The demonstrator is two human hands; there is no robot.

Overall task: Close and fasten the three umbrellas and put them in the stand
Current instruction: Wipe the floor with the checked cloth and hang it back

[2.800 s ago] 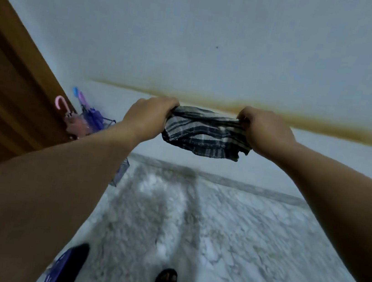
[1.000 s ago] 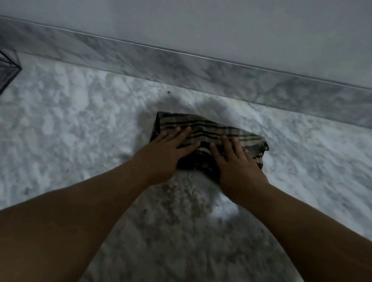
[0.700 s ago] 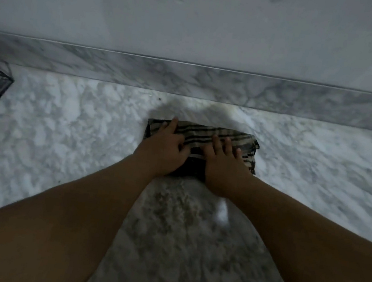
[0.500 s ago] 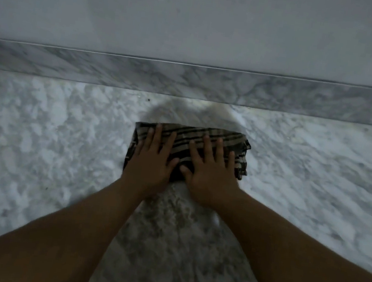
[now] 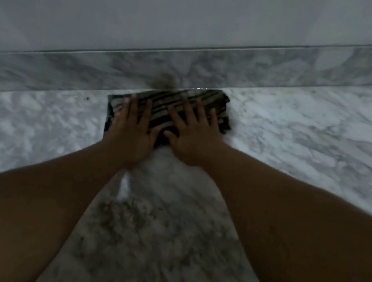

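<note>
A folded dark cloth with pale stripes lies flat on the marble floor, its far edge close to the skirting. My left hand presses down on its left half, palm flat and fingers spread. My right hand presses on its right half the same way. Neither hand grips the cloth. No umbrella and no stand is in view.
Grey-white marble floor stretches left and right of the cloth. A marble skirting strip runs along the foot of a plain pale wall just beyond the cloth. My forearms fill the lower part of the view.
The cloth went from held up in both hands to lying on the floor under flat palms. It has slid toward the skirting. The dark stand at the left edge has left the view.
</note>
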